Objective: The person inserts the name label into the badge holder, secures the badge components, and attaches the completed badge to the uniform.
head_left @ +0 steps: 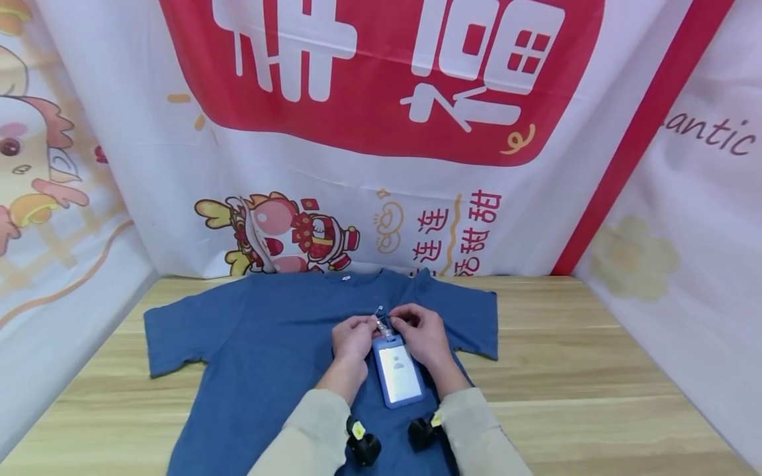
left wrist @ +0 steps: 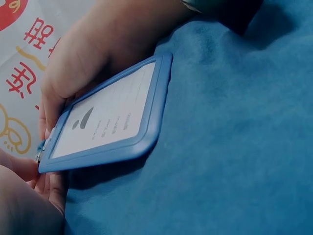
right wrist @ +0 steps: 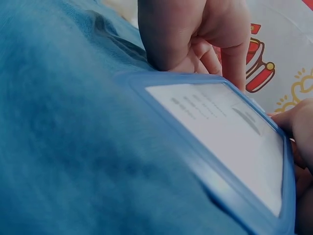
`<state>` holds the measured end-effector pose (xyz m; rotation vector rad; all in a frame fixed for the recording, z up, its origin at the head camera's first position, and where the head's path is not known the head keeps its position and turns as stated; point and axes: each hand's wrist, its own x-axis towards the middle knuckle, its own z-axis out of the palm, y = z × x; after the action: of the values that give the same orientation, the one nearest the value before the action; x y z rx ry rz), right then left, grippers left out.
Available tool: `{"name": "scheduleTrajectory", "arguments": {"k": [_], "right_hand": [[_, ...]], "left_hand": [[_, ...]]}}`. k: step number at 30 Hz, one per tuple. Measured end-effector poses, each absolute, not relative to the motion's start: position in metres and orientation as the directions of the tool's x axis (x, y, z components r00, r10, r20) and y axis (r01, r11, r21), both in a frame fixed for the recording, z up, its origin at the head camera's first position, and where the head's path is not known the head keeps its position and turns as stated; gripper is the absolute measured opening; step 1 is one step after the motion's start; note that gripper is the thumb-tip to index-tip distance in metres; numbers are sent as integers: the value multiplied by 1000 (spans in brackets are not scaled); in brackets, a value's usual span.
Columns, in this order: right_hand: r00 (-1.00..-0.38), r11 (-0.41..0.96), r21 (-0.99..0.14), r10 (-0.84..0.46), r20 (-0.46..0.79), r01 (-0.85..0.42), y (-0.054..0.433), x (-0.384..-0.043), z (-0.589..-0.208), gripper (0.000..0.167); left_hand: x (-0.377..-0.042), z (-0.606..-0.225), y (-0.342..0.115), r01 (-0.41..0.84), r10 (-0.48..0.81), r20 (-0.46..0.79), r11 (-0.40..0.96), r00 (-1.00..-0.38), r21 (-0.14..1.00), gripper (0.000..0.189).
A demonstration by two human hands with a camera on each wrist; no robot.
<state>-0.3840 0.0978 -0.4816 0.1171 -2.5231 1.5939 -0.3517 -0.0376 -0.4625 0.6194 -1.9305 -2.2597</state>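
A blue-framed badge holder (head_left: 400, 373) with a white card inside lies over a dark blue T-shirt (head_left: 268, 357), its clip end pointing away from me. At that end my left hand (head_left: 352, 340) pinches the small metal clip (head_left: 383, 325), from which a thin pin-like piece sticks up. My right hand (head_left: 424, 334) is just right of it, thumb and forefinger together, seemingly on a bit of shirt cloth; the fingertips are small in view. In the left wrist view the badge holder (left wrist: 105, 115) tilts up off the cloth. The right wrist view shows its card window (right wrist: 230, 137) close up.
The T-shirt is spread on a wooden table (head_left: 583, 370), sleeves out to both sides. Printed white cloth (head_left: 524, 218) hangs behind and on both sides of the table. A small black wrist camera (head_left: 364, 449) sits by each sleeve cuff.
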Motion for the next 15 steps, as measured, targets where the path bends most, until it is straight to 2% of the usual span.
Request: {"name": "scheduleTrajectory", "arguments": {"k": [15], "right_hand": [[-993,383,-922,74,90,-55,96,-384,-480,11]], "left_hand": [[-354,-466,-37,-155,-338,-226,-223,-914,962,18]]}}
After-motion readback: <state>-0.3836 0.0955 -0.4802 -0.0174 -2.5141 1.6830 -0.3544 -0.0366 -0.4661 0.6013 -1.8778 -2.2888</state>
